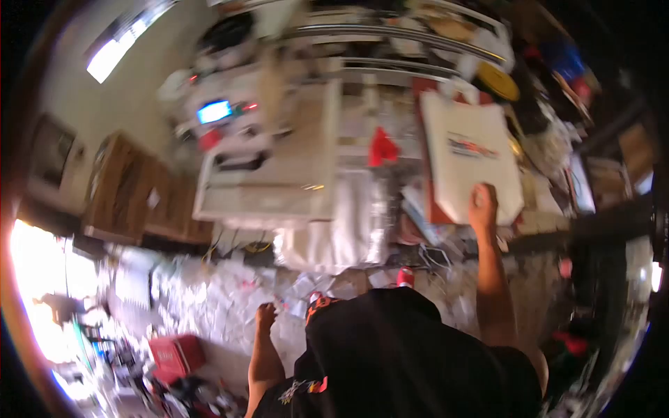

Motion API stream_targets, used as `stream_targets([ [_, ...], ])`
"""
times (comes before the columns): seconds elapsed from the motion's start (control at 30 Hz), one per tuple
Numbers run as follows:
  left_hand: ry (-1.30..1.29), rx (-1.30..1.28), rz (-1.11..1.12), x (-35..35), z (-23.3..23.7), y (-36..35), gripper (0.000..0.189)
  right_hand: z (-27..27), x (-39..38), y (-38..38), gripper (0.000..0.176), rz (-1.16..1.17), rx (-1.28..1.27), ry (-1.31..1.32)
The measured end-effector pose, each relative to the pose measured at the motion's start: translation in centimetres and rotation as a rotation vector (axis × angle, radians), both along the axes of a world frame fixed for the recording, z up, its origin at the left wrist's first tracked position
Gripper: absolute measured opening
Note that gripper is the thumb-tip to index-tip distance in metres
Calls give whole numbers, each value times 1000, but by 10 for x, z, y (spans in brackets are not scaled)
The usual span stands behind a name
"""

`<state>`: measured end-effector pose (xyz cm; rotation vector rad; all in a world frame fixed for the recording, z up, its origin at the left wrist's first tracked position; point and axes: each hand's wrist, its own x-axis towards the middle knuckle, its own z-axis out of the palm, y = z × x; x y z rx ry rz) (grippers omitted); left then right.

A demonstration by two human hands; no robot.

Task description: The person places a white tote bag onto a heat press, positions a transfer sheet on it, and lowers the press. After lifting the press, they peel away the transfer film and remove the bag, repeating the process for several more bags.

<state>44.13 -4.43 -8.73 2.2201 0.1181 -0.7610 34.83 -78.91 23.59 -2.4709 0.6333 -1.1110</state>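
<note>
A white tote bag [470, 150] with printed lettering lies flat on a red board [436, 198] at the right of the worktable. Over the bag's lower part is my right hand [483, 207], its fingers curled closed. Whether it pinches the fabric or something small, I cannot make out. My left hand [265, 315] hangs low on the left, away from the table and above the littered floor. Its fingers look loosely closed, and nothing shows in them. A bright red piece [382, 148] rests left of the bag.
A pale flat machine bed [268, 198] with a lit screen [214, 111] stands left of the bag. Metal rails [397, 33] cross the back. Silvery sheeting [334, 247] drapes over the front edge. Scraps [209, 306] cover the floor near a red crate [175, 354]. Cardboard boxes [125, 188] stand left.
</note>
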Motion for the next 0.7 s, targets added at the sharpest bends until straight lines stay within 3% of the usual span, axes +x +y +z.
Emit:
stream_targets([
  [0.17, 245, -13, 267, -64, 84, -144, 24, -16, -12, -168, 22, -97, -48, 8],
  [0.23, 216, -20, 62, -104, 93, -178, 30, -24, -2, -219, 28, -136, -63, 87],
  [0.27, 131, 167, -248, -117, 95, -191, 34, -24, 8, -236, 30, -128, -36, 106],
  [0.3, 71, 92, -288, -136, 85, -194, 38, -28, 16, -253, 31, -117, -9, 125],
  [0.37, 177, 56, 39, -171, 109, -230, 39, -43, 36, -285, 30, -92, -34, 144],
  [0.43, 214, 147, 44, -186, 131, -249, 39, -58, 45, -309, 28, -58, -62, 161],
  [0.5, 242, 170, 128, -201, 144, -263, 39, -62, 54, -323, 25, -68, -8, 350],
  [0.7, 274, 203, 224, -224, 134, -258, 41, -54, 66, -338, 13, -26, 203, 409],
])
